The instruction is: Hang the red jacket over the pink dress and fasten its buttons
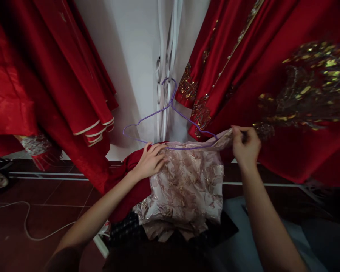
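Observation:
A pale pink-and-gold brocade garment (187,181) lies in front of me, over dark cloth and a red piece of fabric (133,190). On its upper edge rests a purple wire hanger (151,114), hook pointing away from me. My left hand (147,164) lies with fingers stretched out on the garment's upper left, beside the hanger's lower bar. At the right, my right hand (246,147) pinches a narrow end of the garment between thumb and fingers, just past the hanger's right corner. The pinched tip is partly hidden by the fingers.
Red garments (82,75) hang at the left, and red ones with gold sequins (314,83) hang at the right. Between them, white straps (167,49) run down a pale wall (121,34). A white cable (27,223) crosses the tiled floor, near a low white rail (48,175).

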`<state>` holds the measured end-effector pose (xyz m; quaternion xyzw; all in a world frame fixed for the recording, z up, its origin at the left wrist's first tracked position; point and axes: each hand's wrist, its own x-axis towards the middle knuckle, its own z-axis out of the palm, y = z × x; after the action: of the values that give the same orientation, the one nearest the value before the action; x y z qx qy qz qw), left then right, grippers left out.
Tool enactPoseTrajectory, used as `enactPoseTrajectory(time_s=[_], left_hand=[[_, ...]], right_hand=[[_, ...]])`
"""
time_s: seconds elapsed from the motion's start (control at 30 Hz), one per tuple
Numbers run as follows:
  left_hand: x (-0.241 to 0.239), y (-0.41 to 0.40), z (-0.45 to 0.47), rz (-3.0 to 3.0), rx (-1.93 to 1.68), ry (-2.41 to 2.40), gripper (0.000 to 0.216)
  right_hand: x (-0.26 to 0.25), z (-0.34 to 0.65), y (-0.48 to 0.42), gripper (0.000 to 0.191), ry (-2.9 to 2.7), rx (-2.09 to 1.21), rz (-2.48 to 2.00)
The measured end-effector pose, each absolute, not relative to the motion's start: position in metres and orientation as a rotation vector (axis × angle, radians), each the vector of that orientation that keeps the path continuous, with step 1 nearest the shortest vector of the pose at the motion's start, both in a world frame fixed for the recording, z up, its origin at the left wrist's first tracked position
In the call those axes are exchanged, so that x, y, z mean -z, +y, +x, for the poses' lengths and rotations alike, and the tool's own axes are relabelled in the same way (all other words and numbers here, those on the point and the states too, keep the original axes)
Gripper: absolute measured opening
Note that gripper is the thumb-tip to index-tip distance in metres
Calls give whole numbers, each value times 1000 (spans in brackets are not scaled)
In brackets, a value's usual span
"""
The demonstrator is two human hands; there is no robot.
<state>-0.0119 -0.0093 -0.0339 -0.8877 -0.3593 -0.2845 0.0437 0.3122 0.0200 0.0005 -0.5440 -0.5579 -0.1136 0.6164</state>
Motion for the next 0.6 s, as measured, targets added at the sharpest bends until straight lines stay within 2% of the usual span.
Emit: enactPoseTrajectory(time_s=[0.2, 0.37, 0.47, 0.6], left_hand=[[36, -7, 20, -2826, 1086, -1043, 22], [23, -14, 28, -2782, 1697, -1126, 24], [18, -5, 0, -2481, 2145, -1316, 25], [36, 27, -62, -1941, 2295, -1687, 30]], right_hand=[[-36, 266, 30, 25, -1477, 389, -1183], [-42, 249, 36, 26, -1535, 292, -1194], [-39, 252, 39, 25, -1536, 238, -1206], [-40, 255, 41, 25, -1547, 227, -1185]])
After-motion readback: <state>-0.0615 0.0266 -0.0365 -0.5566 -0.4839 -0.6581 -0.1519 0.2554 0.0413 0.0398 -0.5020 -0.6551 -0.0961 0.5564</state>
